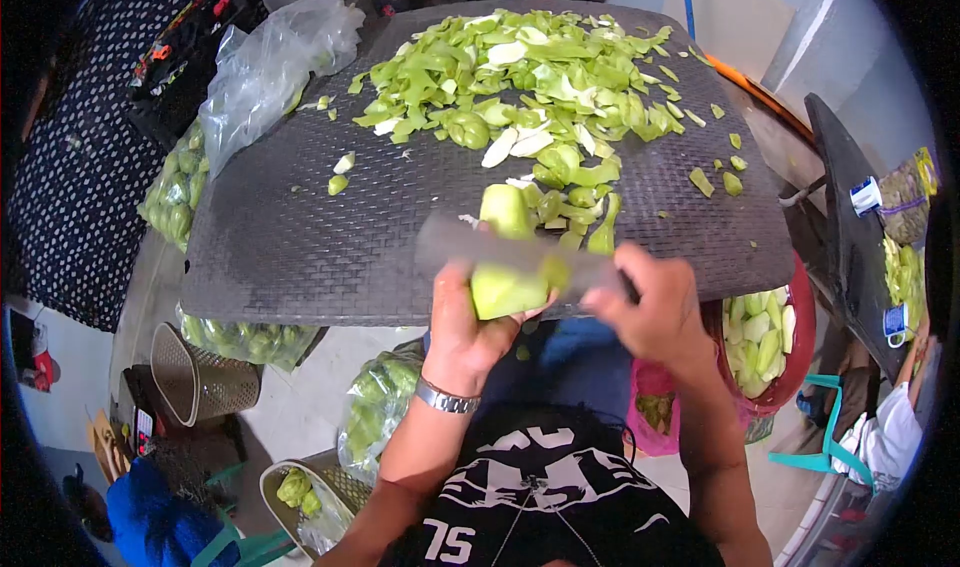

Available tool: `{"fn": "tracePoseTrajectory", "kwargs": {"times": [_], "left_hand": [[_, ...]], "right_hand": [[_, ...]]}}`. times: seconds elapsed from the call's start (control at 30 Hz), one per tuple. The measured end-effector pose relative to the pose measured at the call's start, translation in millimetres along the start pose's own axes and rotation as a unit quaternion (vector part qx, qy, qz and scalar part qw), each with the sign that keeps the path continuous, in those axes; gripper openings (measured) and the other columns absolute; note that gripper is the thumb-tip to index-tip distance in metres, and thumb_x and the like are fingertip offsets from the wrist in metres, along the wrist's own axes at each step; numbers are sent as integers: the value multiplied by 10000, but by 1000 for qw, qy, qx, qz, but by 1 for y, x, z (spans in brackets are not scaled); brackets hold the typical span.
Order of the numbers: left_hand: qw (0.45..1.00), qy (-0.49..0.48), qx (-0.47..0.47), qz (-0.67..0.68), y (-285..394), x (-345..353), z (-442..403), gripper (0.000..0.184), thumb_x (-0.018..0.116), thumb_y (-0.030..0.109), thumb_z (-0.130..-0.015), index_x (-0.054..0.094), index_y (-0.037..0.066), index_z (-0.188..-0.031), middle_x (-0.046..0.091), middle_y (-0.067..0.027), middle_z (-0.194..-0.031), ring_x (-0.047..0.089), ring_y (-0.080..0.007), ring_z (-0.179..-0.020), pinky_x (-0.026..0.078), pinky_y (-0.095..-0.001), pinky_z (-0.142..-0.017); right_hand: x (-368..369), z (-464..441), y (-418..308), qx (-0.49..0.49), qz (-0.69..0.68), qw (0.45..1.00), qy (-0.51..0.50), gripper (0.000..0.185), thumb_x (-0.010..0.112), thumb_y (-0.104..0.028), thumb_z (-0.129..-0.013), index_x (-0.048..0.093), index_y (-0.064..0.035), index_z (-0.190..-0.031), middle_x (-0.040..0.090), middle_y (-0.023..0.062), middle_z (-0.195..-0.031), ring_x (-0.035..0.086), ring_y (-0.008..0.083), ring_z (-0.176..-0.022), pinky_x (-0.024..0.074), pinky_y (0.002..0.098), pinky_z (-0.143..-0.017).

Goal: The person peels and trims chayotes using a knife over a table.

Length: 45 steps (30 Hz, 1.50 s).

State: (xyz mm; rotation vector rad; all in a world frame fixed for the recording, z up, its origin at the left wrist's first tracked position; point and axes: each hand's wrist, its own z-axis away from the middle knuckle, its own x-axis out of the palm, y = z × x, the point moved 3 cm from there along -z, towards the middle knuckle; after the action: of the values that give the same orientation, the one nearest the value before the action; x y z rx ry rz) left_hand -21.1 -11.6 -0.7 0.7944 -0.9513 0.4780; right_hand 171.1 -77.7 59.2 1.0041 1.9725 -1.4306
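Observation:
Over the table's near edge, my left hand is wrapped round a pale green peeled chayote. My right hand grips the dark handle of a knife, whose broad blade is smeared by motion and crosses in front of the chayote's middle. More pale green shows just beyond the blade; whether it is the same chayote I cannot tell. Past my hands lies a wide heap of green peelings, with loose strips trailing toward the knife.
The dark woven-pattern table carries a clear plastic bag at its left edge. Bags of green chayotes stand lower left, near a wicker-like basket. A red tub of peeled pieces is at right. Another person's sleeve shows far right.

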Motion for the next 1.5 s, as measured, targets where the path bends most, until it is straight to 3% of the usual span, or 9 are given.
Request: {"fn": "tracePoseTrajectory", "kwargs": {"times": [0.07, 0.33, 0.47, 0.57, 0.97, 1.13, 1.27, 1.43, 1.5], "left_hand": [[1000, -22, 6, 4, -2, 9, 0, 501, 616, 469, -1006, 643, 47, -1274, 736, -146, -1085, 735, -288, -977, 616, -440, -860], [999, -22, 36, -6, -3, 11, 2, 465, 622, 437, -1029, 638, 49, -1285, 738, -143, -1090, 733, -284, -957, 614, -442, -859], [998, -18, 55, 15, -3, -2, 15, 501, 533, 496, -1048, 591, 104, -1355, 704, -156, -1189, 718, -354, -976, 615, -525, -775], [997, -62, 28, -21, 6, 1, 10, 521, 523, 517, -1054, 583, 89, -1345, 714, -129, -1132, 731, -313, -949, 626, -498, -729], [990, -104, -74, 54, -19, -4, 13, 554, 604, 406, -996, 557, -3, -1366, 698, -211, -1136, 715, -392, -947, 610, -518, -718], [983, -155, -84, 48, -20, 1, 23, 650, 630, 574, -945, 581, 54, -1331, 638, -182, -1227, 636, -367, -999, 541, -496, -767], [994, 26, -22, 105, -15, 5, 11, 619, 639, 582, -950, 594, 71, -1298, 634, -180, -1211, 626, -361, -1005, 536, -462, -802], [997, 31, 66, 20, -1, 3, -4, 603, 573, 677, -975, 629, 138, -1239, 707, -114, -1051, 693, -256, -912, 559, -458, -814], [998, 37, 48, 19, -3, -7, -12, 591, 587, 646, -981, 620, 129, -1265, 706, -136, -1096, 701, -291, -993, 569, -491, -875]], "right_hand": [[4, 6, -24, -100, 73, 992, 6, 635, 802, -662, -767, 568, -72, -752, 602, 136, -595, 659, 355, -549, 513, 430, -523], [5, 2, -26, -142, 131, 981, 10, 639, 804, -693, -732, 553, -105, -728, 593, 105, -580, 650, 312, -523, 514, 410, -511], [-4, -5, 14, -76, 150, 984, 54, 642, 812, -682, -725, 562, -91, -741, 595, 130, -585, 658, 345, -551, 516, 435, -525], [-16, -5, 32, 9, 182, 983, 18, 642, 823, -666, -724, 564, -79, -749, 608, 150, -603, 667, 370, -580, 519, 454, -546], [-3, -16, 19, -80, 155, 982, 77, 616, 802, -665, -758, 599, -84, -796, 626, 126, -614, 668, 372, -589, 514, 458, -542], [-14, -38, 95, 229, 122, 962, 83, 627, 674, -609, -921, 586, -5, -779, 598, 223, -670, 626, 438, -669, 488, 509, -633], [-31, -40, 88, 296, 179, 938, 22, 692, 572, -657, -968, 661, 17, -843, 651, 325, -824, 664, 503, -901, 503, 554, -772], [-13, -13, 14, 162, -25, 986, -20, 529, 719, -510, -936, 619, -9, -799, 645, 247, -709, 690, 445, -720, 522, 488, -621], [-2, 3, -12, 6, -36, 999, -12, 464, 797, -449, -888, 595, -39, -806, 633, 206, -654, 680, 407, -628, 508, 454, -549]]}}
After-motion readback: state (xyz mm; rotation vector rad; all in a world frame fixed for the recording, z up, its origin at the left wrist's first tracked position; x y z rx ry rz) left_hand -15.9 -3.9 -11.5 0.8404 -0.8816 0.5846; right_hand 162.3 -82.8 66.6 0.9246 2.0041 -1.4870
